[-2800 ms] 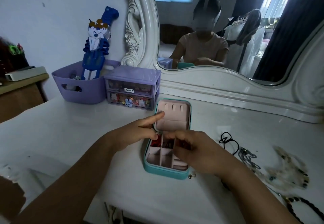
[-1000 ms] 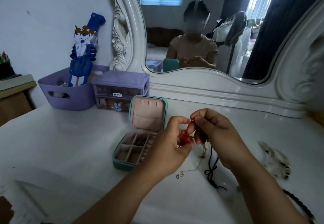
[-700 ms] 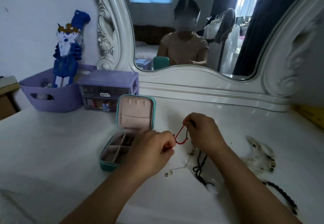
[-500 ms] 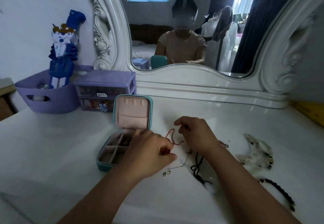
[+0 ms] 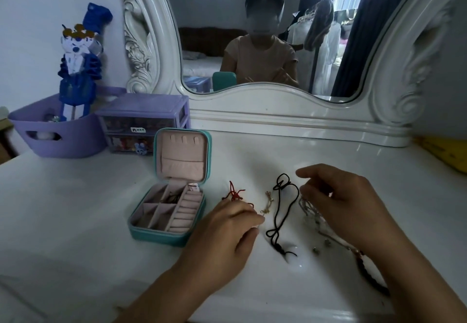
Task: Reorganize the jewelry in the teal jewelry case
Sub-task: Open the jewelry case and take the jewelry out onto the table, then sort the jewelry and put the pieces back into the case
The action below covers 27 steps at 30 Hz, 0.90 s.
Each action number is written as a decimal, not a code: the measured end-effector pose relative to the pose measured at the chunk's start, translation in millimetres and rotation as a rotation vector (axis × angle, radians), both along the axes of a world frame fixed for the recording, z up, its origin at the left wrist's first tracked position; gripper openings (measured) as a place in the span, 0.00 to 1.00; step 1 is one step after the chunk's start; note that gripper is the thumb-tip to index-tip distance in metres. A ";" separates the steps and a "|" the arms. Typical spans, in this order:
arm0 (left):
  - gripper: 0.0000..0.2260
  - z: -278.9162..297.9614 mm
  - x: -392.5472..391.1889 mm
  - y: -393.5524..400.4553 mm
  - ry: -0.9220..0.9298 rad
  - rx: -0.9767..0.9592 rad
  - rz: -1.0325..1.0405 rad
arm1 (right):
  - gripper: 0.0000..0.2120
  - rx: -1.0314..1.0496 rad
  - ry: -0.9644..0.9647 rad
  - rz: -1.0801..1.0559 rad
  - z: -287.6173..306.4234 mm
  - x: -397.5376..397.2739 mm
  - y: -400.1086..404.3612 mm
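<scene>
— How far along?

— Roughly midway, at a guess. Case (image 5: 168, 211) open on the tabletop (image 5: 75, 221), lid propped upright, most compartments bare (only a dark tangle in one rear compartment and a small pale piece at the back right corner).

— And the rest?

— Laid out right of the case: red cord (image 5: 233, 195), short gold chain (image 5: 267, 202), black cord (image 5: 283, 211), silvery chain (image 5: 307, 207), two tiny pieces (image 5: 321, 246), dark beaded strand (image 5: 370, 274) at the right edge.

— Hands?

— Left hand (image 5: 222, 239) down beside the case, fingertips on the red cord; pinching or just touching, hard to say. Right hand (image 5: 338, 203) loosely curled over the silvery chain; grip not visible.

— Left to do?

— Sorting all of it back into compartments, likely piece by piece.
</scene>
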State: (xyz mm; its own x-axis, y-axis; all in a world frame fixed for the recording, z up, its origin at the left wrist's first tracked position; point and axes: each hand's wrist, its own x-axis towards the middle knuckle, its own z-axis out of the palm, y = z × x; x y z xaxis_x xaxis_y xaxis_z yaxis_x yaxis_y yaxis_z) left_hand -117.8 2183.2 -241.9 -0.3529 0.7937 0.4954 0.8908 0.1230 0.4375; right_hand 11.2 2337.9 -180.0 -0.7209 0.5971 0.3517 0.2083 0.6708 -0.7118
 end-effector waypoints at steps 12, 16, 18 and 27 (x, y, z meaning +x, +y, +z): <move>0.11 -3.0 -0.2 2.9 -0.007 0.040 -0.028 | 0.09 -0.026 0.138 -0.279 -21.8 83.5 22.2; 0.14 -4.4 2.0 6.5 0.157 -0.095 -0.194 | 0.11 -0.127 0.248 -0.406 -33.7 97.8 29.8; 0.13 -3.8 3.0 8.0 0.218 -0.166 -0.287 | 0.11 -0.177 0.269 -0.419 -39.5 100.3 33.9; 0.12 0.1 4.1 16.0 0.112 -0.056 -0.252 | 0.12 0.005 0.054 -0.159 -48.6 92.6 37.9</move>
